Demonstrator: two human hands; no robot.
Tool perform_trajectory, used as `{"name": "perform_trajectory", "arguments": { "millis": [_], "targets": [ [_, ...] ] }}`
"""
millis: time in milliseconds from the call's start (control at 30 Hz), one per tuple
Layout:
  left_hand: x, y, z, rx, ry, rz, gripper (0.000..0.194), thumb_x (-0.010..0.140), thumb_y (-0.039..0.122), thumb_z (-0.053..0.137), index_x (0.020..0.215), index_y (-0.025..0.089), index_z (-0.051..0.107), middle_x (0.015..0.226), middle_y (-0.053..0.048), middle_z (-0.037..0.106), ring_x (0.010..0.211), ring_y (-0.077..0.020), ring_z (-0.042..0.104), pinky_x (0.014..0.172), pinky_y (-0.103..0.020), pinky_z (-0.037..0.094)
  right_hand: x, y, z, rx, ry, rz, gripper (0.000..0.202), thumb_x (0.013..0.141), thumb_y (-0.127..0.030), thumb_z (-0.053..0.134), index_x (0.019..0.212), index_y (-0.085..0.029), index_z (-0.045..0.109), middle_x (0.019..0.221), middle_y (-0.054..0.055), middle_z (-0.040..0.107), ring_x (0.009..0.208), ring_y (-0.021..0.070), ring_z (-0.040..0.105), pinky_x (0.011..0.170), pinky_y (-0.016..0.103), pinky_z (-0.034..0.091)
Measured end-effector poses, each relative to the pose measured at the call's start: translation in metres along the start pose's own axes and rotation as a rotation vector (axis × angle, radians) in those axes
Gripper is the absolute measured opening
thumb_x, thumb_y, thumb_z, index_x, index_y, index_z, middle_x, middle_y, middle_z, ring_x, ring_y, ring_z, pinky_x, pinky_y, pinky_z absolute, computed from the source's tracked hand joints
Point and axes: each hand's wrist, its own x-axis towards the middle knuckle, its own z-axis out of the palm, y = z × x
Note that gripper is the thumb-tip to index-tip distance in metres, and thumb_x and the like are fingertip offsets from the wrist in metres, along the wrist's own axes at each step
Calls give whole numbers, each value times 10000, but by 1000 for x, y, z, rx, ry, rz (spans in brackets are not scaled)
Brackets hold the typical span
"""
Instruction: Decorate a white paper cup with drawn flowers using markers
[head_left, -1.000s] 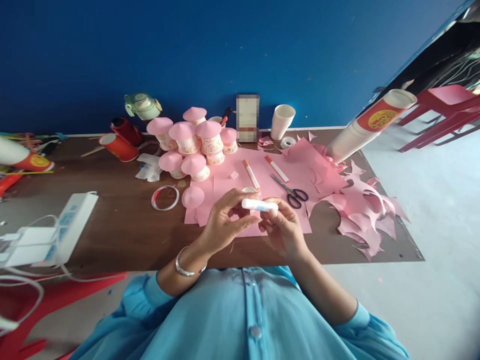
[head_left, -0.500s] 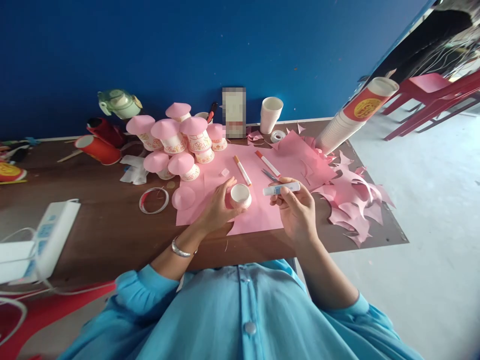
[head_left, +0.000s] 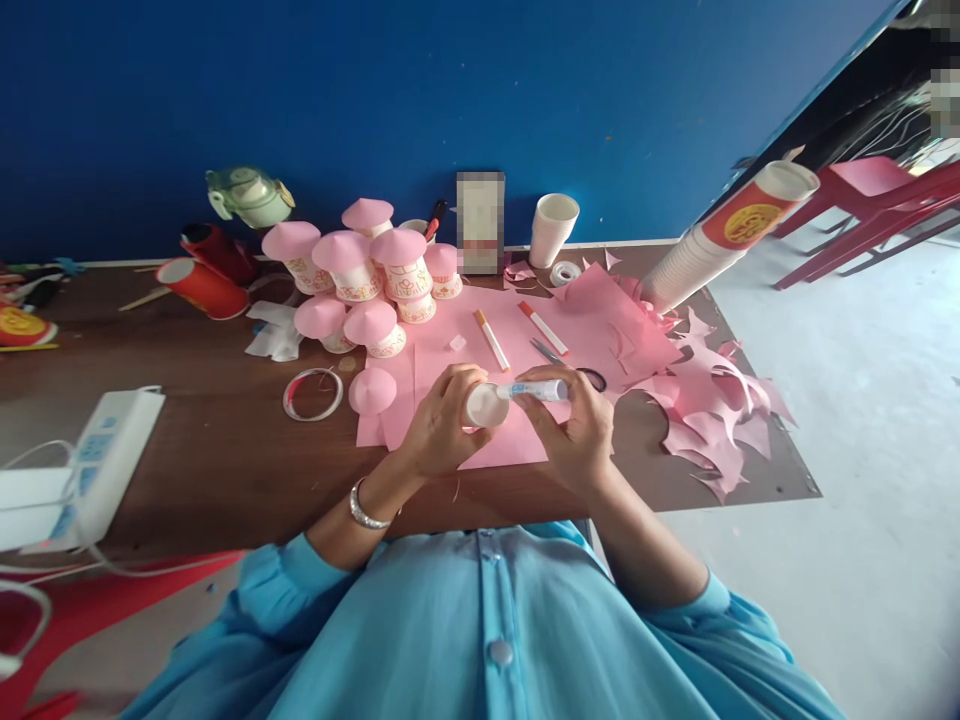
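My left hand point(head_left: 450, 422) is wrapped round a small white paper cup point(head_left: 486, 406), its round end facing up toward me. In my right hand point(head_left: 576, 428) is a white and blue glue stick point(head_left: 541, 390), held sideways with its tip at the cup's rim. Pink paper point(head_left: 480, 455) lies under both hands. Just beyond them are an orange-capped marker point(head_left: 492, 342), a red-capped marker point(head_left: 545, 330) and scissors point(head_left: 551, 352), partly covered by my right hand. A pink paper cone point(head_left: 373, 391) sits left of my left hand.
Several decorated cups with pink cone roofs point(head_left: 346, 265) stand at the back left. A roll of tape point(head_left: 313, 394) lies before them. Pink scraps point(head_left: 712, 400) and a leaning stack of paper cups point(head_left: 697, 258) are at the right. A power strip point(head_left: 112, 460) is far left.
My right hand has moved left, bringing the glue stick to the cup's rim. The cup has tipped slightly in my left hand, and the scissors' handle now shows.
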Motion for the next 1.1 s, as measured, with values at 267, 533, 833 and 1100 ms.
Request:
{"name": "perform_trajectory", "arguments": {
  "millis": [267,533,833,1100],
  "targets": [
    [-2,4,1,74,17,21,559,771,153,691,1273,233,459,1138,-104,664,1065,-294,655,854,-443,586,0,-4,0,-88,-43,-72,120,984,-278,673,1100,-293,646,1005,19,783,903,200,742,814,335,588],
    [-3,5,3,103,44,30,554,759,123,708,1261,223,495,1156,-109,689,1089,-296,669,899,-444,593,1,4,0,-83,17,-20,109,960,-265,708,1053,-290,656,946,-5,772,853,185,732,786,309,579],
    [-2,8,3,111,87,-6,465,848,185,710,1254,229,487,1113,-98,699,1019,-265,693,836,-409,599,-7,-6,0,-68,26,-33,131,962,-246,701,1069,-285,636,945,12,780,845,192,745,758,324,588],
    [-3,9,5,134,139,16,433,861,179,697,1243,234,500,1109,-105,703,1040,-273,690,878,-440,594,-10,-5,1,-164,23,-101,147,975,-252,691,1106,-290,636,968,24,789,871,201,748,790,322,590]
  ]
}}
